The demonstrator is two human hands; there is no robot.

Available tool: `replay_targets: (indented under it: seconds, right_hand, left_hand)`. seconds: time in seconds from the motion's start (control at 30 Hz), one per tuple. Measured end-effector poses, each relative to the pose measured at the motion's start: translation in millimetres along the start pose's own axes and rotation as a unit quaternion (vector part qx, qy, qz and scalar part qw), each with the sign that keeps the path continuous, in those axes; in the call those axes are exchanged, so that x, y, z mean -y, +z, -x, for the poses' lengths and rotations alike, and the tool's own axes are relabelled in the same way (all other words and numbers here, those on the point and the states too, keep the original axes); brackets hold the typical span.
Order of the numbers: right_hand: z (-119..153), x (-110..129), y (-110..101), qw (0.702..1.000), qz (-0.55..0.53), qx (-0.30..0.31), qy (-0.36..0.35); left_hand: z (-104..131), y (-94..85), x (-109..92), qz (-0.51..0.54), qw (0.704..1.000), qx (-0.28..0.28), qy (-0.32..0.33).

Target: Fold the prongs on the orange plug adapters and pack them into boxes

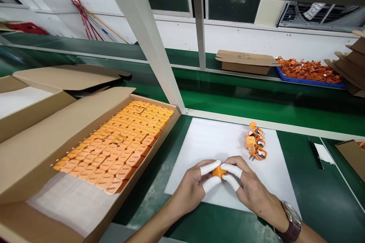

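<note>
Both hands meet over a white sheet (225, 136) on the green table. An orange plastic piece (219, 172) is pinched between my left hand (196, 182) and my right hand (248, 184); white covers are on the thumbs and index fingers. My right wrist wears a watch. Beyond my right hand, several open orange housings (256, 142) with small parts inside and metal prongs lie on the sheet. At the left, a cardboard box (168, 125) holds rows of orange pieces (114, 140) on a white liner.
A metal post (154, 45) rises behind the sheet. On the back shelf are a closed carton (246, 59) and a blue tray (310, 79) heaped with orange parts. A black pen-like object (316, 153) lies at the right. Another open box (37, 106) stands far left.
</note>
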State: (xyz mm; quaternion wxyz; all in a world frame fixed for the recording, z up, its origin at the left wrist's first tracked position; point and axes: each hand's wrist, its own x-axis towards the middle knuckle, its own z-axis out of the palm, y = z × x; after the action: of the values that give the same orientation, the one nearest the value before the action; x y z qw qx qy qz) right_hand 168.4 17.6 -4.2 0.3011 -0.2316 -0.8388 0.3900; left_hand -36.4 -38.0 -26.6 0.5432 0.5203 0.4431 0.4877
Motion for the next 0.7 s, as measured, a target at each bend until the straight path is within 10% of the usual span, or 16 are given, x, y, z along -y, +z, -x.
replay_targets:
  seconds: [0.7]
  right_hand:
    - [3, 3, 14, 0.997, -0.057, -0.035, 0.029]
  left_hand:
    - [-1, 4.0, -8, 0.108, 0.987, -0.093, -0.070]
